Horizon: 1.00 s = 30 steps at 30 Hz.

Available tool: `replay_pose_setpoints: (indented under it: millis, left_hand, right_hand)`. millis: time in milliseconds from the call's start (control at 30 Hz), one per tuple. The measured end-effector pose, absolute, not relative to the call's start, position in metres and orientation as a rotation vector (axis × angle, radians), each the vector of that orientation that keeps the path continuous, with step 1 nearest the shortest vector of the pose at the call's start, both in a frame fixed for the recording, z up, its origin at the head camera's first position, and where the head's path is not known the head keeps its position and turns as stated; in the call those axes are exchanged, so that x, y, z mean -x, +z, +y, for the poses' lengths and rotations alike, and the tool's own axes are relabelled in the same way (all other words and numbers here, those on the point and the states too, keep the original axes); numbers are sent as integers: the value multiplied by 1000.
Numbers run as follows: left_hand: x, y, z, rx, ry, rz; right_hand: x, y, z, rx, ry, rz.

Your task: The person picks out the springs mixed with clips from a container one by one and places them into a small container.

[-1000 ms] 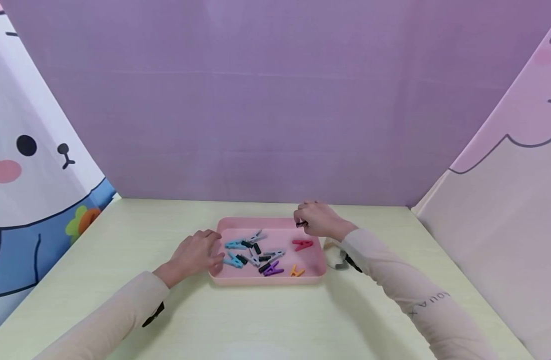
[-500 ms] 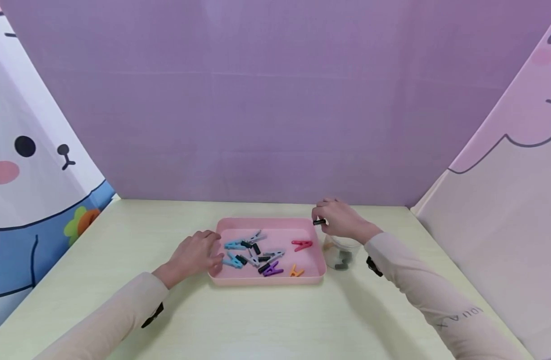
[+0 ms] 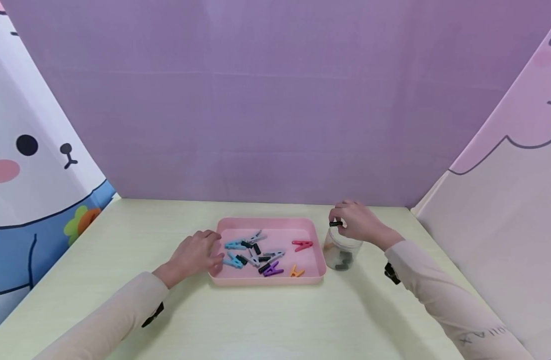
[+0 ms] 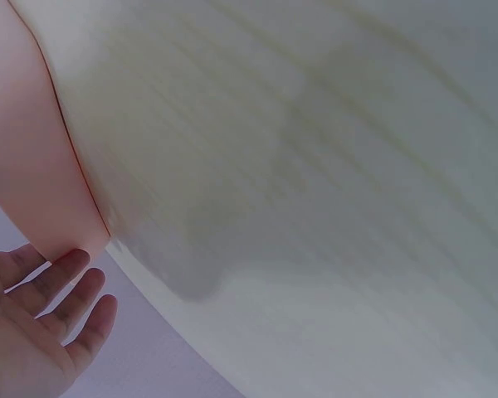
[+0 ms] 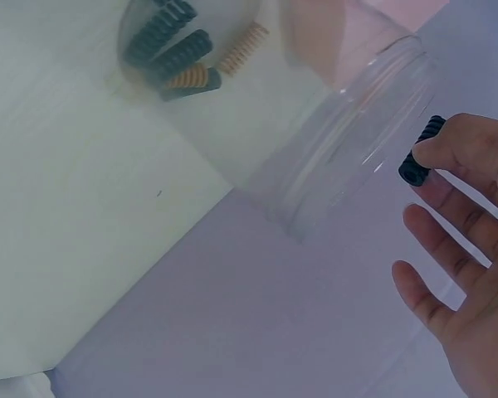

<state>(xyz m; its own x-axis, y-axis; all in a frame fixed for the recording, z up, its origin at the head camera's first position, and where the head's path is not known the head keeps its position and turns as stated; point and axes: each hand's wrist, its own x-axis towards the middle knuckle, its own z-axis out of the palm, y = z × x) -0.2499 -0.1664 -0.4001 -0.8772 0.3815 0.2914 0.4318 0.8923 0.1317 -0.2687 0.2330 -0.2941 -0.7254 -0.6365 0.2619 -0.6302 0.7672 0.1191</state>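
My right hand pinches a black coil spring between thumb and index finger, with the other fingers spread. It is over a clear jar, and in the right wrist view the spring is just outside the jar's mouth. Inside the jar lie several black springs and a couple of orange ones. My left hand rests against the left side of a pink tray, its fingertips touching the wall in the left wrist view.
In the tray are light blue clips, grey clips, a purple clip, a red clip, an orange clip and several black springs. A purple backdrop rises behind the pale table.
My right hand has carried the black spring rightward from over the tray to the jar, uncovering the jar in the head view. The left hand has stayed on the tray.
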Motion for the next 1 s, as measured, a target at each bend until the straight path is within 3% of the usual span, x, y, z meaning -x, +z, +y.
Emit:
replay_pose_setpoints:
  millis: [1000]
  left_hand:
    - [251,-402,-166,605,-301,-2809]
  right_hand:
    - [263,-317,252,-947,48,-2798]
